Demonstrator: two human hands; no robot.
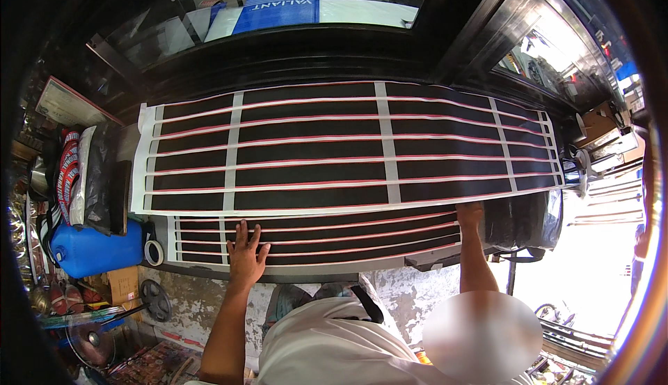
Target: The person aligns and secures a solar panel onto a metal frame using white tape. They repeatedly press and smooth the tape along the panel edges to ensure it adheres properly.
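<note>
Two black sheets striped with thin red and white bands lie on the dark surface (292, 61), the upper sheet (348, 145) overlapping the far edge of the lower sheet (334, 235). The step in hand looks like flattening or aligning the lower sheet along the near edge of the surface. To do it well, pressure should stay even across both hands, and any slide should run along the stripes, so the white cross strips stay in line and the material does not wrinkle.

The left hand (245, 253) lies palm down on the lower sheet; its fingers (243, 232) are spread wide and flat, gripping nothing. The right hand (470, 214) rests at the seam where the two sheets overlap, just beyond the lower sheet's right end; whether its fingers are curled over an edge or simply pressing cannot be told from here.

To the left of the left fingers, a roll of tape (154, 253) stands on edge beside a blue plastic canister (94, 249). Beyond the right fingers a dark bundle (522, 221) sits just under the corner of the upper sheet.
</note>
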